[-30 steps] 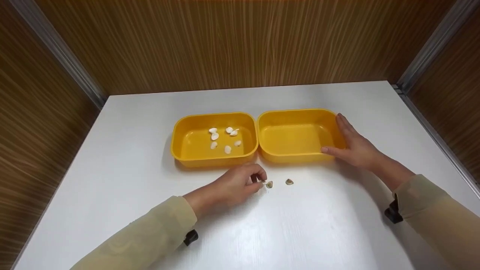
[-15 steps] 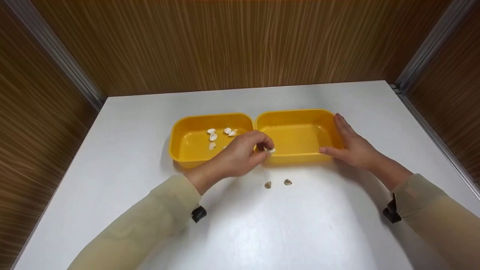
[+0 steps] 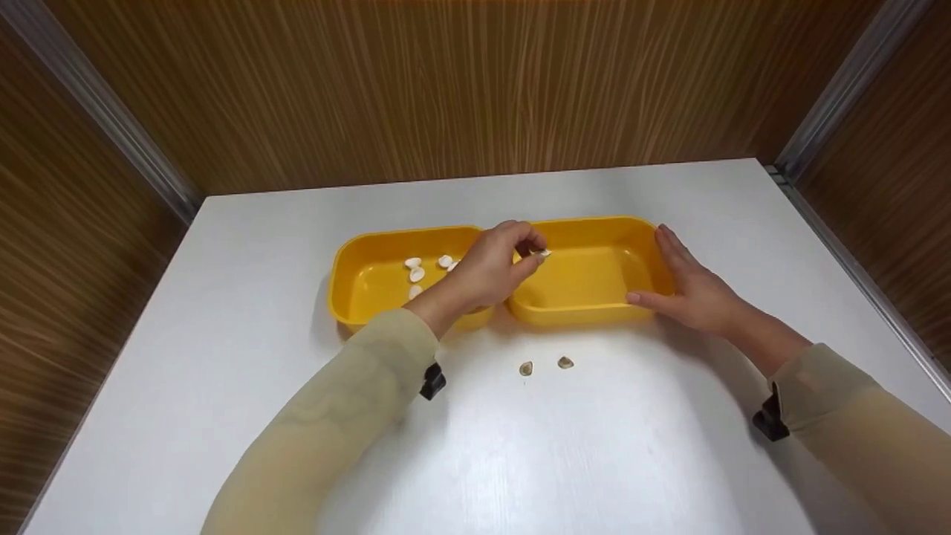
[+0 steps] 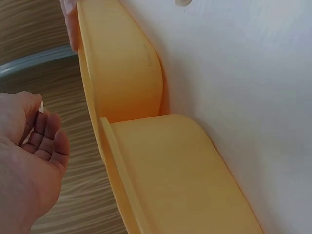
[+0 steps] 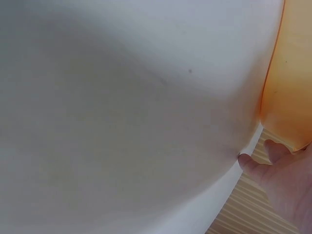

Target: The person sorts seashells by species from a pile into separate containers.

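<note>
My left hand (image 3: 483,264) is over the left end of the right yellow bin (image 3: 587,281), pinching a small whitish shell (image 3: 546,253) between thumb and fingers. A sliver of that shell (image 4: 41,105) shows at the fingertips in the left wrist view. My right hand (image 3: 702,293) rests against the right end of this bin, thumb at the front rim and straight fingers along the side. Several white shells (image 3: 417,274) lie in the left yellow bin (image 3: 364,293), partly hidden by my left arm. Two brownish shells (image 3: 526,368) lie on the table in front.
The two bins stand close side by side on the white table (image 3: 594,446). A wood-grain panel (image 3: 475,96) rises behind the table, with metal-edged side panels at left and right.
My left hand has lifted the whitish shell from the table and carried it up and forward over the right bin. The right hand has stayed at the bin's end.
</note>
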A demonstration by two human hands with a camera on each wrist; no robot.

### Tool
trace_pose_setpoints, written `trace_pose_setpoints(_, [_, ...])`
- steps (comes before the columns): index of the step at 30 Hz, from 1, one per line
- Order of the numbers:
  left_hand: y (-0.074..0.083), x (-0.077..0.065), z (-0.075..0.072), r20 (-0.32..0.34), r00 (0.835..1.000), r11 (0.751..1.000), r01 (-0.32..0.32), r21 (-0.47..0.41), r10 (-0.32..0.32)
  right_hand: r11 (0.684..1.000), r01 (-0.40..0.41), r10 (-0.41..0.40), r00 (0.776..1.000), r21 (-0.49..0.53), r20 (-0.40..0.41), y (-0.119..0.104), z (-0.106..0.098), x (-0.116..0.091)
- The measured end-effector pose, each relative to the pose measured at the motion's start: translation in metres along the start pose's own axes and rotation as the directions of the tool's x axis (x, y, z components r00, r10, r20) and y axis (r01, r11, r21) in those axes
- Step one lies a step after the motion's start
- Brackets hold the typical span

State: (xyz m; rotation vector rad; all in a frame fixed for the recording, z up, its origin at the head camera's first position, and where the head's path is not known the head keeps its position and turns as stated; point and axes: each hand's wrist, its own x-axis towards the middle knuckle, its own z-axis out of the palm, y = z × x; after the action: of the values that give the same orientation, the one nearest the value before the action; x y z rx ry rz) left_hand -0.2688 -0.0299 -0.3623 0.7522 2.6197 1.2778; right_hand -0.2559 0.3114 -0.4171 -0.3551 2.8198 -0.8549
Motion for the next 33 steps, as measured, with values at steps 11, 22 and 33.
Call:
trace_pose_setpoints(11, [-0.009,0.022,0.010,-0.049,0.997,0.998,0.056,0.025,-0.055,0.999,-0.027,0.027,1.000,0.024,0.006,-0.001,-0.001,-0.001])
trace_pose_setpoints(22, [-0.013,0.025,0.021,-0.065,0.998,1.000,0.011,0.007,-0.011,1.000,-0.019,0.018,1.000,0.010,0.005,-0.002,0.000,0.000])
trace_pose_setpoints(33, [-0.005,0.010,0.016,-0.065,0.998,0.999,-0.026,-0.029,0.024,1.000,0.001,-0.001,1.000,-0.001,-0.004,0.000,0.000,0.000])
